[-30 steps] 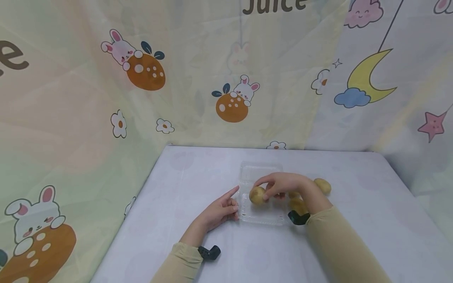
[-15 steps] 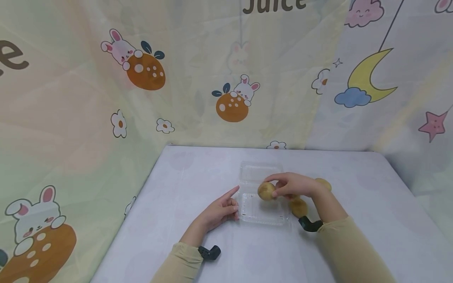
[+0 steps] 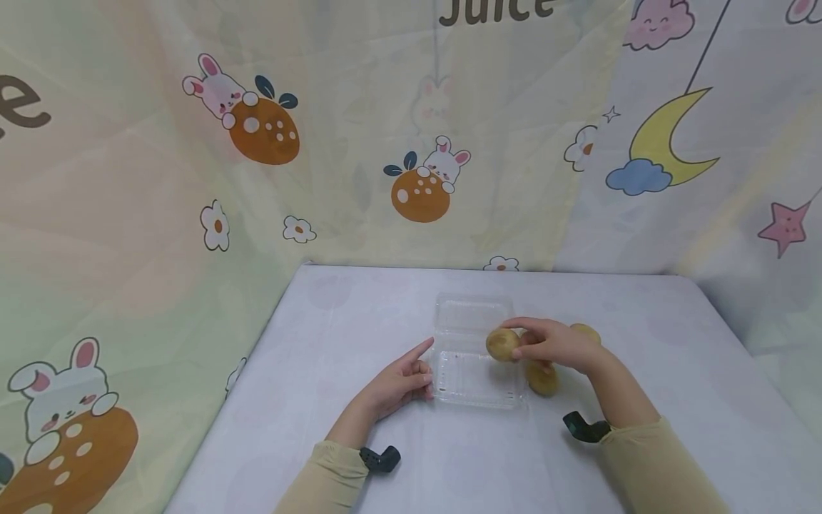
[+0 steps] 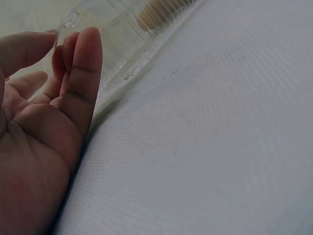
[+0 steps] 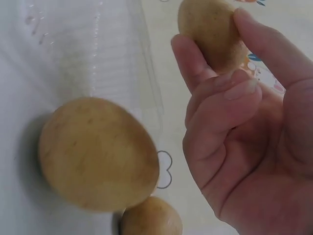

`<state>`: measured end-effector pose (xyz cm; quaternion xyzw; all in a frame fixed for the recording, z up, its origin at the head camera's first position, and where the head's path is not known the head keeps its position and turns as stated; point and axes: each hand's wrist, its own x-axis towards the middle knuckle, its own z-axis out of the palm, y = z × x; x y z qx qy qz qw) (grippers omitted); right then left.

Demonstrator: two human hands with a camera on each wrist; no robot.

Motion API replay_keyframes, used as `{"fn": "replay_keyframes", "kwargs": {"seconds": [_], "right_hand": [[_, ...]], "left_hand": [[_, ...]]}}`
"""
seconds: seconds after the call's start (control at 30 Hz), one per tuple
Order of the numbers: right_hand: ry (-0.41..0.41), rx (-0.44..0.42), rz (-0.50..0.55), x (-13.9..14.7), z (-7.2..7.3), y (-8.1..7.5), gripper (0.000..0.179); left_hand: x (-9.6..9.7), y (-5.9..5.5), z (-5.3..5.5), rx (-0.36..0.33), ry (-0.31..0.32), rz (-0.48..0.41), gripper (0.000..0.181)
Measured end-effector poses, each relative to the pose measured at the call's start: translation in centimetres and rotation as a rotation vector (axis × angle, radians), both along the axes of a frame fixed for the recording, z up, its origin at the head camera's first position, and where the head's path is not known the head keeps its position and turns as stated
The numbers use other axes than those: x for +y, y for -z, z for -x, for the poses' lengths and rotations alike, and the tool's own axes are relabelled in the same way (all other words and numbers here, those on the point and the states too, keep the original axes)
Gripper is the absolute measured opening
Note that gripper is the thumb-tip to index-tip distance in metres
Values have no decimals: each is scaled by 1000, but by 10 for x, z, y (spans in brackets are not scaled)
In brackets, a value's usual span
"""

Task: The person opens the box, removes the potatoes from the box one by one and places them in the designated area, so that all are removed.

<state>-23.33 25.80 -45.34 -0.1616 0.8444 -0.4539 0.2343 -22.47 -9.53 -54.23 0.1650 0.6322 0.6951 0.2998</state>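
My right hand pinches a small yellow-brown potato between thumb and fingertips, above the right side of a clear plastic clamshell box. The right wrist view shows the held potato at the fingertips, with the remaining fingers curled toward the palm. The box lies with its lid folded back, away from me. My left hand lies at the box's left edge, index finger stretched along it. In the left wrist view, the thumb tip and fingers meet the transparent rim.
A second potato lies right beside the box, and another potato shows behind my right hand. White cloth covers the table. Printed fabric walls stand along its back and sides.
My right hand has moved rightward with the potato, from over the middle of the box to its right edge. The left hand has stayed in place.
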Motion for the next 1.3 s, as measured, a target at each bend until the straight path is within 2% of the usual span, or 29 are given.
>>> {"fn": "replay_keyframes", "kwargs": {"seconds": [0.4, 0.6, 0.73, 1.0, 1.17, 1.3], "right_hand": [[119, 65, 65, 21, -16, 7, 54], [117, 145, 140, 36, -23, 13, 49], [113, 156, 191, 43, -28, 17, 50], [217, 150, 149, 62, -42, 31, 55], [242, 105, 103, 76, -49, 39, 56], [229, 90, 92, 86, -53, 42, 54]], "left_hand": [[0, -1, -1, 5, -3, -5, 75], [0, 0, 0, 11, 3, -8, 75], [0, 0, 0, 12, 2, -6, 75], [1, -3, -1, 1, -5, -4, 75], [1, -2, -1, 1, -5, -3, 75], [0, -1, -1, 2, -6, -5, 75]]}}
